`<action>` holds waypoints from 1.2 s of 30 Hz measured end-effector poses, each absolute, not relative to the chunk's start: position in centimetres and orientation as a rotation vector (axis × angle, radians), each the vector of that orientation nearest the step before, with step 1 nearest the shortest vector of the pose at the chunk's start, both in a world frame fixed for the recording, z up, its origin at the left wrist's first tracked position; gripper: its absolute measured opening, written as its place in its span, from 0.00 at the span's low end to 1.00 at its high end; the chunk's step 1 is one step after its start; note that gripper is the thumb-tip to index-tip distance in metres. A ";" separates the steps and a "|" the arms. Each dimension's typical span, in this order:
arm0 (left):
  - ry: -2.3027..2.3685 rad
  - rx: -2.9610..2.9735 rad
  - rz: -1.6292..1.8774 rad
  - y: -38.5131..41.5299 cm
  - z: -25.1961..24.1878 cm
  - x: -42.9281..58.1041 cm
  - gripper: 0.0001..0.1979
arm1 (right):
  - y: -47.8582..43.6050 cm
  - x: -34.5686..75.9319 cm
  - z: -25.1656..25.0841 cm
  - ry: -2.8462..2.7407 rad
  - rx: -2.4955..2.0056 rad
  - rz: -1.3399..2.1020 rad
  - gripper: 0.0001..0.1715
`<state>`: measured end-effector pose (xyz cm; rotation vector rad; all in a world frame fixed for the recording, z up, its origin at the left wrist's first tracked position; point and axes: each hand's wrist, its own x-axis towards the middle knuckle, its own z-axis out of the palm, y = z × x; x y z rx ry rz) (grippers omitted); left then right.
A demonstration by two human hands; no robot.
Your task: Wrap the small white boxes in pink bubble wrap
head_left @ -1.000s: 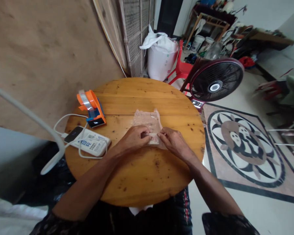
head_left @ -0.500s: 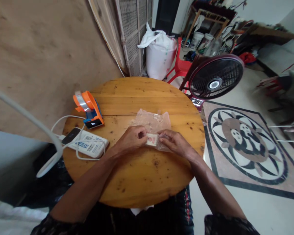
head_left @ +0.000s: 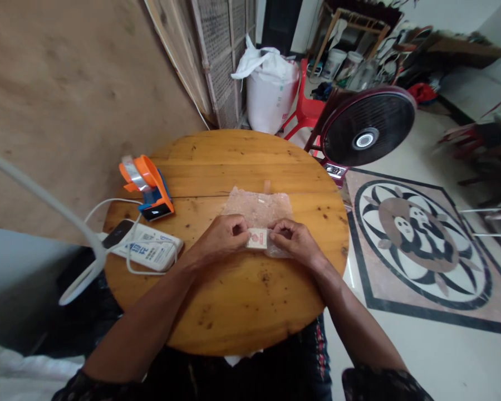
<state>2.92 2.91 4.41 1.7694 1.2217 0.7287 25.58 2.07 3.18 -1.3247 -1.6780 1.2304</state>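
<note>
A small pale box with red print (head_left: 258, 238) lies at the near edge of a sheet of bubble wrap (head_left: 262, 207) on the round wooden table (head_left: 217, 295). My left hand (head_left: 227, 234) is closed, thumb and fingers pinching the box's left end. At the right end, my right hand (head_left: 294, 239) pinches the box too, with clear wrap under its fingers. Whether those fingers also hold the wrap is hard to make out. A short strip of tape (head_left: 267, 186) shows at the sheet's far edge.
On the table's left stand an orange and blue tape dispenser (head_left: 150, 186) and a white power bank (head_left: 148, 248) with a looping white cable. A fan (head_left: 365, 133) is beyond the right edge. Behind are a white sack (head_left: 269, 92) and a red chair (head_left: 307, 108).
The bubble wrap lies flatter, and a tape strip now shows at its far edge. The box's printed face is more exposed as the right fingers have shifted slightly.
</note>
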 end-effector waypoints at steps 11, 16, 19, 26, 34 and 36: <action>1.201 1.799 0.740 3.0 4.1 3.1 0.04 | 1.8 25.9 2.3 -1.710 -1.331 1.085 0.09; 1.205 1.813 0.736 2.9 4.5 3.1 0.04 | 1.2 26.2 3.3 -1.858 -1.301 0.823 0.10; 1.203 1.820 0.755 2.8 4.5 3.2 0.04 | 0.9 26.3 4.2 -1.985 -1.214 0.551 0.13; 1.203 1.841 0.762 2.8 4.6 3.3 0.04 | -0.9 24.6 6.5 -2.341 -1.068 0.013 0.08; 1.209 1.885 0.765 2.8 4.7 3.3 0.05 | -0.7 23.8 6.9 -2.540 -1.064 -0.025 0.10; 1.202 1.900 0.764 2.8 4.7 3.3 0.05 | -0.5 23.9 6.9 -2.541 -1.126 -0.018 0.11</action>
